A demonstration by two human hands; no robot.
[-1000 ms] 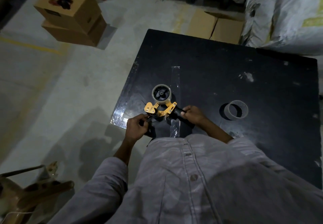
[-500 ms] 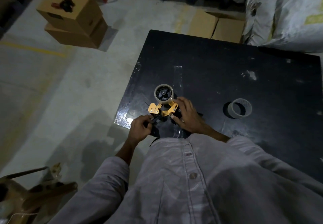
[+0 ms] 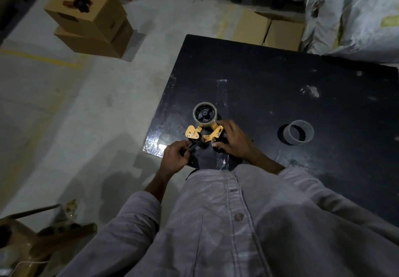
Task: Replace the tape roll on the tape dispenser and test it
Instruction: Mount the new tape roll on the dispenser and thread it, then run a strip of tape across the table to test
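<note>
An orange tape dispenser lies near the front left corner of the black table. A tape roll sits on its black hub. My left hand grips the dispenser's black front end at the table's edge. My right hand lies over the dispenser's right side and handle, fingers bent onto the orange frame. A second, empty-looking tape ring stands on the table to the right, apart from both hands.
Strips of clear tape stick to the table behind the dispenser. Cardboard boxes are stacked on the floor at the far left, more boxes behind the table. Large white sacks fill the far right. A wooden object is at the lower left.
My right hand has left the handle's end and moved forward and left onto the dispenser's orange frame. My left hand keeps its grip on the front end.
</note>
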